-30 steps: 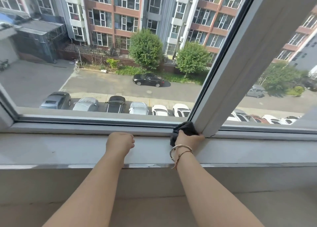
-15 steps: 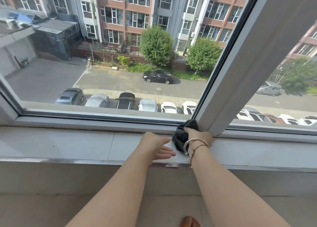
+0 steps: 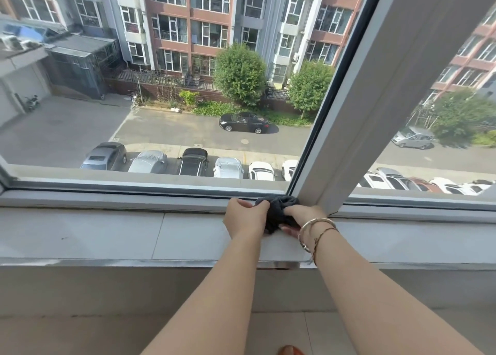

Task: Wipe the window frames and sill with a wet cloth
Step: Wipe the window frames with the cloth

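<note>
Where the two forearms reach forward over the sill (image 3: 112, 236), both hands meet on a bunched dark cloth (image 3: 277, 212). Left hand (image 3: 245, 217): fingers curled, pinching the cloth's left edge. Right hand (image 3: 302, 216): fingers curled around the cloth's right side, thumb under it; two bangles (image 3: 315, 232) on that wrist. Cloth sits at the back of the sill, touching the bottom frame rail (image 3: 120, 197) at the foot of the slanting white mullion (image 3: 375, 113). Beyond the glass: a row of parked cars (image 3: 188, 162), a black car (image 3: 243, 122) on the road, trees, apartment blocks.
</note>
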A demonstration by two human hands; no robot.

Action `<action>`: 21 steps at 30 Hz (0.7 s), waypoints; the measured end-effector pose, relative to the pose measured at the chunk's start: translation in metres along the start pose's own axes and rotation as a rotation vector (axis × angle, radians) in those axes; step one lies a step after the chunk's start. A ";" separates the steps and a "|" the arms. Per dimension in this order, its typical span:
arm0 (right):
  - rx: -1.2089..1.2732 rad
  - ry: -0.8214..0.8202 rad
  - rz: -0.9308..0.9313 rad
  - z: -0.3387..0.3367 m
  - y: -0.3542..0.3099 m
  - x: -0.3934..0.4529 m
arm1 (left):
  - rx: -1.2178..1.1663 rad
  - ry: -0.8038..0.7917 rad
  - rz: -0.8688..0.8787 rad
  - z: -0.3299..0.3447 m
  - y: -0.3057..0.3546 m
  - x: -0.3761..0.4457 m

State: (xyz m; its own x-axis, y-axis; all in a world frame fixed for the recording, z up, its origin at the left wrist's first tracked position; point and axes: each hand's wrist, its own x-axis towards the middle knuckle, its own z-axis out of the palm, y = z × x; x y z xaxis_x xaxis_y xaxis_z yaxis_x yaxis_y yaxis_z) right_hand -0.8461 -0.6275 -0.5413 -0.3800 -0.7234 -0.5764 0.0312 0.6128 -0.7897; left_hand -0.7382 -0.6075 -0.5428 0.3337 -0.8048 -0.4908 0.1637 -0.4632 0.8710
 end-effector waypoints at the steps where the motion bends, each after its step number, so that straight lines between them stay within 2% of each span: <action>1: 0.045 -0.025 0.016 0.001 -0.003 0.001 | 0.009 -0.023 0.003 0.002 -0.001 0.001; 4: 0.101 -0.050 0.061 0.003 -0.010 0.000 | 0.095 -0.004 0.057 0.006 -0.006 0.009; 7: 0.062 0.012 0.063 0.007 -0.011 0.002 | 0.173 0.073 0.107 0.005 -0.008 0.011; 12: 0.048 0.115 0.060 0.021 -0.008 0.001 | 0.155 0.102 0.051 0.002 -0.005 0.012; 17: 0.083 0.057 0.083 0.041 -0.003 -0.002 | 0.106 0.123 0.025 -0.030 0.000 0.022; 21: 0.085 -0.037 0.105 0.089 0.003 -0.009 | 0.042 0.205 0.028 -0.077 0.007 0.034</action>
State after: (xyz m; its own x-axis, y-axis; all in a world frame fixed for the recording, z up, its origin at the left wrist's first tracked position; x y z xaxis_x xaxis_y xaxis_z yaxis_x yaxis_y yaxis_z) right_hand -0.7607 -0.6471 -0.5572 -0.3361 -0.6692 -0.6627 0.1475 0.6575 -0.7388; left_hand -0.6537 -0.6099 -0.5516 0.5204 -0.7269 -0.4482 0.1149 -0.4604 0.8802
